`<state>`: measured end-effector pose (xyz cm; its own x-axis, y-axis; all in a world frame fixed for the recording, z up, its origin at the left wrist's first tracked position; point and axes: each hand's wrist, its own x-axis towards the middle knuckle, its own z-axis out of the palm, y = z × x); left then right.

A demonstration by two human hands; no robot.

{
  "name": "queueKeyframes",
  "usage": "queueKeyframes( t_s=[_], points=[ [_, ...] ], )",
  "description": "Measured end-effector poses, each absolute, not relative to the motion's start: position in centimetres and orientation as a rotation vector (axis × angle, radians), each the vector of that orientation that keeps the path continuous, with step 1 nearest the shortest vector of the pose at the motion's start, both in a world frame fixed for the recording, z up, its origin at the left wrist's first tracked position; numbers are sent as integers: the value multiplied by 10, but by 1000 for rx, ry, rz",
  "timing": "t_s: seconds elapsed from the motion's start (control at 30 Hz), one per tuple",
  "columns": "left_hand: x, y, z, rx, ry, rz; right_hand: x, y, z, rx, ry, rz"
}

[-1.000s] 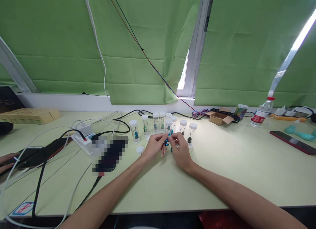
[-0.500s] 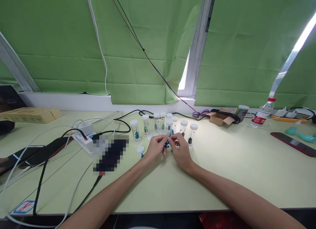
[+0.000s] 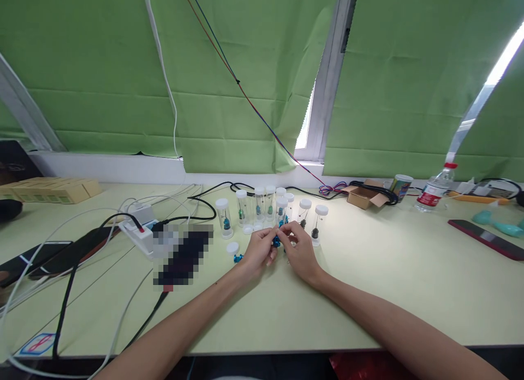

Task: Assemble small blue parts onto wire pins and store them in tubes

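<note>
My left hand (image 3: 257, 249) and my right hand (image 3: 299, 250) meet over the pale green table (image 3: 368, 281), fingertips pinched together on a small blue part (image 3: 277, 241). Just behind them stand several clear vials with white caps (image 3: 262, 208), each holding a small coloured piece. A loose white cap (image 3: 232, 248) lies left of my left hand, with another small blue part (image 3: 238, 257) beside it. One more white cap (image 3: 247, 230) lies at the foot of the vials.
A white power strip (image 3: 137, 235) with black and white cables (image 3: 65, 292) lies at the left beside a phone (image 3: 36, 257). A small cardboard box (image 3: 362, 195), a can (image 3: 400, 185), a water bottle (image 3: 434, 188) and a dark red phone (image 3: 487, 237) sit at the right.
Both hands stay pinched on the blue part and have shifted slightly toward me. Another person's hand at the left edge has withdrawn from view.
</note>
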<state>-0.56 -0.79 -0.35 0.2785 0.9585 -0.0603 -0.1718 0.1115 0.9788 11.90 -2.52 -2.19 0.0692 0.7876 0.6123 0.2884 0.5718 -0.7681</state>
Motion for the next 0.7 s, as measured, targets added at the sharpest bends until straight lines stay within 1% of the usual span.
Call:
queueKeyframes(
  t_s=[0.7],
  points=[
    [-5, -11, -2, 1050, 889, 995, 119, -26, -21, -957, -1494, 495]
  ],
)
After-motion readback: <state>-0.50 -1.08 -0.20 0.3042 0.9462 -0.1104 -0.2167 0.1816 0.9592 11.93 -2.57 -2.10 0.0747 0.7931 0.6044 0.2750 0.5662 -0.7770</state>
